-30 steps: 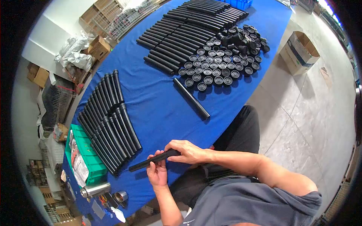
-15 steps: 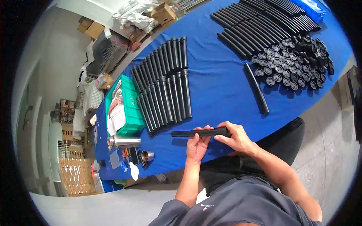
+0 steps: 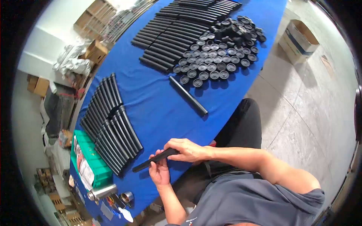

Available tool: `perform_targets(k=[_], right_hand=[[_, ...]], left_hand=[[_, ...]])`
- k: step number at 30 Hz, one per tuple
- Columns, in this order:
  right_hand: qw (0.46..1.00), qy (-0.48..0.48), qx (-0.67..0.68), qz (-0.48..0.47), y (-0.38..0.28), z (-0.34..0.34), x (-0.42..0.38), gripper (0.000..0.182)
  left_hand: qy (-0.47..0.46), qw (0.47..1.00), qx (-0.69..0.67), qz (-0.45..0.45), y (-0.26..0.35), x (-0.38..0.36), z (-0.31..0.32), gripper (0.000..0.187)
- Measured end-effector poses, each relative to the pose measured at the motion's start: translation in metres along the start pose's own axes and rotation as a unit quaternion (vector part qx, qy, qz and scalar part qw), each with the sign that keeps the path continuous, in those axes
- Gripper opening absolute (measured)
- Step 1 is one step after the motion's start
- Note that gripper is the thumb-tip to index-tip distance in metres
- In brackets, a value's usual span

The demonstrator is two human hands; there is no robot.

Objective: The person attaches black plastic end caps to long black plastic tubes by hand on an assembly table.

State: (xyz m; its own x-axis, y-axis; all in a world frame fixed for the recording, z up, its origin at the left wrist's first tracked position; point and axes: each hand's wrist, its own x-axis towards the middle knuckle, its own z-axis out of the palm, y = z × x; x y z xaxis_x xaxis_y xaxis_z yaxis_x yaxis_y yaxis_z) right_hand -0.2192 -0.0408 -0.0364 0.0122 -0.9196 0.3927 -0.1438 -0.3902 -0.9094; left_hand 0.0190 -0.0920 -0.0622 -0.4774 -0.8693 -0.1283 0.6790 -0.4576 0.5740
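A black tube [image 3: 145,165] is held in both hands over the table's near edge, slanting down to the left. My left hand [image 3: 161,175] supports it from below near its middle, fingers curled round it. My right hand [image 3: 188,150] grips the upper right end, and the palm and fingers hide what sits on that end. Beyond the hands a single loose black tube [image 3: 188,96] lies on the blue cloth [image 3: 151,109]. Two rows of black tubes with collared upper ends [image 3: 120,137] lie to the left of my hands.
Round black caps [image 3: 214,60] are heaped at the far right, beside rows of plain tubes [image 3: 166,41]. A green crate [image 3: 100,171] with cloth stands at the left, near a steel flask [image 3: 103,192] and a metal cup [image 3: 127,196]. A cardboard box [image 3: 298,41] stands on the floor.
The view has swung to the right, so the table contents appear further left. Both hands still hold the tube, which now tilts more steeply in view.
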Motion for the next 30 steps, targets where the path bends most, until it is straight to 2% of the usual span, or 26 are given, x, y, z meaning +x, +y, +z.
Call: perform_targets(k=[1, 6, 9, 15, 18, 24, 30], right_hand=[[1.000, 0.008, -0.002, -0.018, 0.000, 0.000, -0.001, 0.034], [0.997, -0.045, 0.008, 0.064, 0.003, 0.000, -0.002, 0.037], [1.000, 0.008, 0.005, -0.013, 0.008, 0.005, -0.003, 0.037], [0.998, -0.044, 0.021, 0.050, 0.010, 0.004, -0.003, 0.035], [0.999, 0.025, 0.010, -0.032, 0.014, 0.009, -0.004, 0.035], [0.999, 0.004, 0.037, 0.030, 0.005, 0.002, -0.003, 0.033], [1.000, -0.002, 0.018, -0.003, 0.010, 0.003, -0.003, 0.034]], left_hand=[[0.005, 1.000, 0.002, 0.003, 0.000, 0.000, 0.000, 0.037], [-0.022, 1.000, -0.018, -0.008, 0.000, 0.000, -0.001, 0.036], [-0.016, 1.000, -0.018, -0.004, 0.001, 0.000, -0.005, 0.037], [-0.057, 0.997, -0.037, -0.021, 0.002, 0.001, -0.004, 0.037], [-0.053, 0.998, -0.013, -0.016, 0.002, 0.001, -0.006, 0.037], [-0.053, 0.998, -0.017, -0.015, 0.003, 0.001, -0.006, 0.036], [-0.035, 0.999, -0.024, -0.018, 0.004, 0.000, -0.006, 0.037]])
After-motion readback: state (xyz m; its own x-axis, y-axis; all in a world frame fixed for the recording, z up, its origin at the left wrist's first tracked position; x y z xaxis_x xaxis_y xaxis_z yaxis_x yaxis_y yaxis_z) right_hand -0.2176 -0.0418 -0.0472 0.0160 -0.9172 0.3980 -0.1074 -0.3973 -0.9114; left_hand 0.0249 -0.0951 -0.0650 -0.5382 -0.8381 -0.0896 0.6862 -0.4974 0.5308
